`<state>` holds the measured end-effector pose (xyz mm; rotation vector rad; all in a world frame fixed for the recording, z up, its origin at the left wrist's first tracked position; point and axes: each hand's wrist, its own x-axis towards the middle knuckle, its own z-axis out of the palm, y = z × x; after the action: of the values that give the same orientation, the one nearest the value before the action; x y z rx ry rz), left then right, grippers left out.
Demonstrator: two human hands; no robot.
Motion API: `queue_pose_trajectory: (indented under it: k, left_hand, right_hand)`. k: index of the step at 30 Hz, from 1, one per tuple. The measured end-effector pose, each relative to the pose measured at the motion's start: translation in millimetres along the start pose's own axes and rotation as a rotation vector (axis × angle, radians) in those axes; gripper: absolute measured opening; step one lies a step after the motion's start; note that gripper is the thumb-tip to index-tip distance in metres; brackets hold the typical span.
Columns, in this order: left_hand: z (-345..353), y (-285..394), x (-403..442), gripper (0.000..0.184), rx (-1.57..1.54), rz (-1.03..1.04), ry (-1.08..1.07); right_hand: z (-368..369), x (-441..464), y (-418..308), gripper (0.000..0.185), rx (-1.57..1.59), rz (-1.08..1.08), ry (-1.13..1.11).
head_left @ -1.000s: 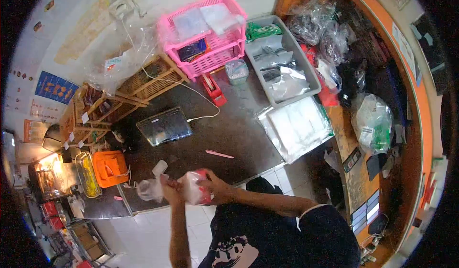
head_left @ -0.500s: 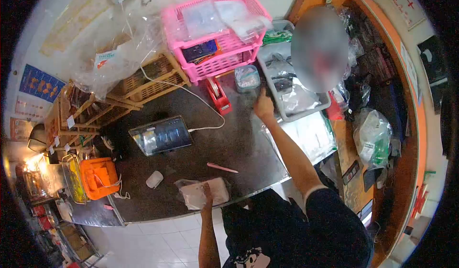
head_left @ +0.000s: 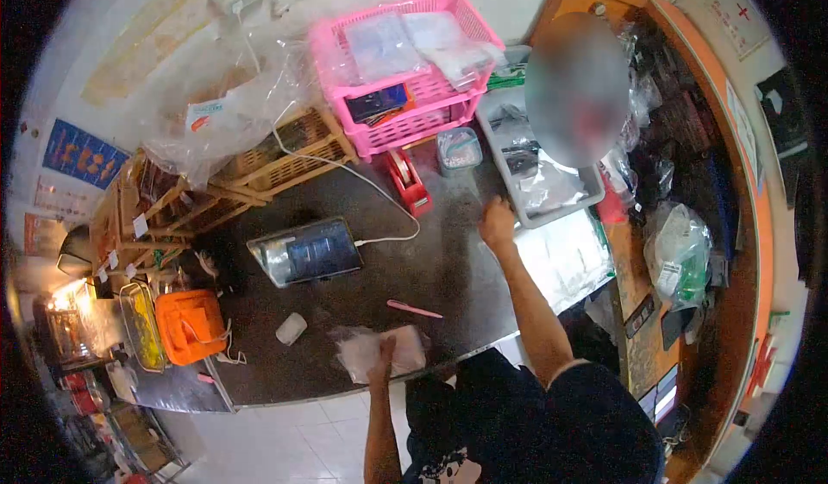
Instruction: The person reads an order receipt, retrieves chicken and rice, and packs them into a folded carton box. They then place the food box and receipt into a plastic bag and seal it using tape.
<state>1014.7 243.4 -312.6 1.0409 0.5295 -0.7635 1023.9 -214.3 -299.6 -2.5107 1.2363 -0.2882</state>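
Observation:
At the front edge of the dark counter [head_left: 315, 337], my left hand [head_left: 381, 361] is closed on a flat, pale pinkish packet [head_left: 407, 351] in clear plastic. Loose plastic film spreads out to the left of its fingers. My right hand [head_left: 498, 223] is just off the near-left corner of the grey tray [head_left: 552, 216], fingers curled together; whatever they may hold is too small to make out. A small clear tub [head_left: 459, 150] with pale contents stands beyond it. Between my hands lies a pink pen-like tool [head_left: 415, 310].
A tablet [head_left: 306, 251] on a white cable and a white mouse-like object [head_left: 291, 329] lie left. Behind are a red tape dispenser [head_left: 408, 184] and pink basket [head_left: 405, 126]. An orange basket [head_left: 191, 326] is far left; shiny plastic sheets [head_left: 565, 260] lie right.
My right hand has drawn back from beside the clear tub toward me, and its fingers have curled in. My left hand stays on the packet. The whole view has shifted slightly.

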Motion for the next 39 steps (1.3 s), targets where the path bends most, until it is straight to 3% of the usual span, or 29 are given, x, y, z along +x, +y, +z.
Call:
queue_pose_trajectory:
  k: [1,3,4,6,10,12,13,14,16,17,18,19,22,24,25,26,28,29,30,31,32,33,34,35,36,37,39]
  left_hand:
    - [-1,-1,2,0.040,0.009,-0.008,-0.008]
    - [0,3,3,0.043,0.036,-0.021,-0.034]
    - [-2,5,5,0.044,0.051,-0.027,-0.049]
    - [-1,15,8,0.048,0.091,-0.043,-0.090]
    - [-5,36,6,0.055,0.312,-0.113,-0.201]
    - [34,68,-15,0.049,0.755,-0.092,-0.144]
    - [37,69,-15,0.048,0.675,-0.150,-0.143]
    - [36,71,-14,0.047,0.599,-0.202,-0.149]
    - [24,67,0,0.045,0.545,-0.267,-0.205]
    - [20,68,4,0.043,0.489,-0.334,-0.285]
    - [15,69,7,0.043,0.494,-0.341,-0.283]
    - [14,73,7,0.040,0.701,-0.252,-0.401]
    - [16,62,12,0.035,0.676,-0.358,-0.318]
    - [41,78,-10,0.039,1.008,-0.351,-0.189]
    - [48,85,-30,0.041,0.995,-0.125,-0.289]
    - [38,74,-30,0.041,1.006,-0.129,-0.295]
    - [16,51,-32,0.041,1.236,0.846,-0.379]
    - [5,54,-42,0.043,1.437,0.975,-0.474]
    - [2,54,-51,0.043,1.443,0.975,-0.489]
    - [0,55,-59,0.045,1.550,0.973,-0.405]
    - [-5,52,-68,0.046,1.655,0.970,-0.315]
    - [-43,24,-59,0.034,1.556,1.136,-0.386]
    - [-34,28,-62,0.034,1.561,1.133,-0.403]
    - [-16,36,-70,0.028,1.397,0.764,-0.242]
    - [-26,34,-65,0.024,1.429,0.883,-0.229]
    - [-37,31,-59,0.020,1.461,1.005,-0.206]
    - [-30,49,-58,0.020,1.451,0.923,-0.300]
  right_hand:
    - [-16,-21,3,0.019,0.099,-0.032,-0.085]
    - [-59,-68,-17,0.014,0.626,0.264,-0.272]
    - [-74,-92,-27,0.014,0.620,0.265,-0.290]
    - [-92,-134,-47,0.012,1.230,0.303,-0.364]
    - [-105,-196,-76,0.011,1.275,0.320,-0.514]
    - [-105,-230,-85,0.009,0.957,-0.050,-0.585]
    - [-123,-239,-101,0.018,0.737,-0.208,-0.644]
    - [-118,-255,-108,0.018,0.748,-0.212,-0.667]
    - [-110,-289,-117,0.032,0.411,-0.511,-0.790]
    - [-109,-301,-130,0.032,0.346,-0.484,-0.880]
    - [-101,-314,-139,0.032,0.351,-0.476,-0.883]
    - [-85,-325,-145,0.028,0.374,-0.529,-0.812]
    - [-12,-363,-150,0.022,0.295,-0.649,-0.726]
    - [-11,-354,-171,0.030,0.395,-0.543,-0.537]
    - [9,-362,-166,0.032,0.362,-0.529,-0.526]
    - [12,-365,-165,0.032,0.366,-0.518,-0.521]
    - [16,-370,-163,0.031,0.462,-0.549,-0.436]
    - [58,-392,-154,0.027,0.617,-0.393,-0.403]
    - [100,-414,-145,0.024,0.783,-0.244,-0.348]
    - [106,-416,-147,0.020,1.105,0.071,-0.417]
    - [94,-413,-150,0.017,1.146,0.163,-0.467]
    - [82,-409,-154,0.016,1.185,0.259,-0.513]
    - [68,-405,-158,0.014,1.222,0.358,-0.553]
    - [63,-402,-163,0.014,0.991,0.076,-0.355]
    - [56,-401,-167,0.015,0.741,-0.188,-0.162]
    - [39,-394,-173,0.017,0.589,-0.289,-0.084]
    - [29,-392,-176,0.017,0.584,-0.260,-0.110]
